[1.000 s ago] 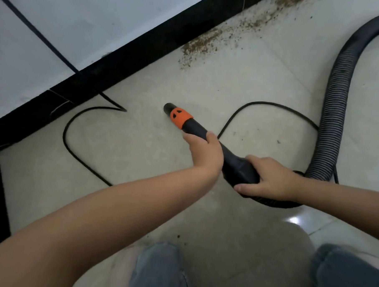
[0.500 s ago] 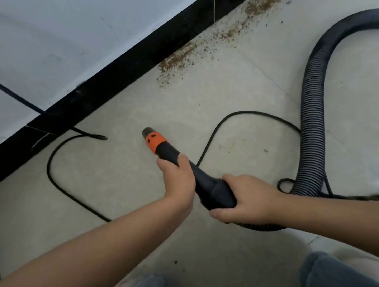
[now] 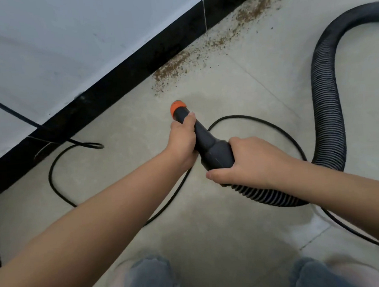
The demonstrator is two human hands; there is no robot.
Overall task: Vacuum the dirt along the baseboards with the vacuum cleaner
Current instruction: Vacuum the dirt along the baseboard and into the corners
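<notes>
I see the baseboard (image 3: 137, 65) running toward 1 o'clock with the dirt (image 3: 176, 65) unswept along it. My left hand (image 3: 183, 139) and right hand (image 3: 248, 160) each wrap the vacuum nozzle (image 3: 205, 140), aimed at 12 o'clock, just short; nearly all remains, I judge.

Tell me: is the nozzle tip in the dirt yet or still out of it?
Out. The nozzle points at the dirt by the baseboard, with bare floor between them.
</notes>
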